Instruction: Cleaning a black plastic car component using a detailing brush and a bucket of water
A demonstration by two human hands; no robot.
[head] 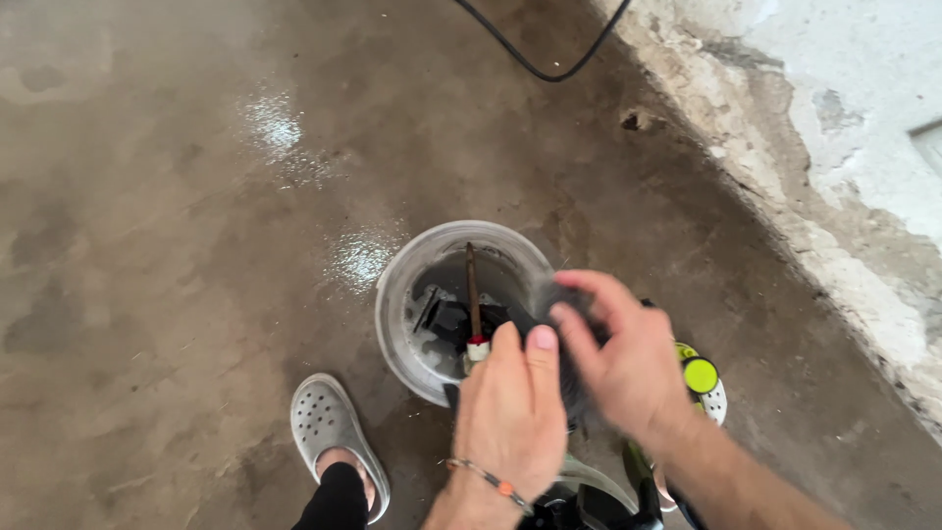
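Seen from above, a grey bucket (412, 285) stands on a wet concrete floor (177, 245). Over its near rim, the left hand (510, 412) has its fingers closed around a brush (474, 304), while the right hand (618, 358) fingers curl over blurred dark bristles (549, 299).

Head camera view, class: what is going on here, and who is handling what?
A person stands on a wet concrete floor over a pale bucket. The left hand and the right hand meet above its rim around something dark and blurred; what it is cannot be told. A brush with a dark handle stands in the bucket. A grey clog shows lower left, and a black cable runs near the wall.
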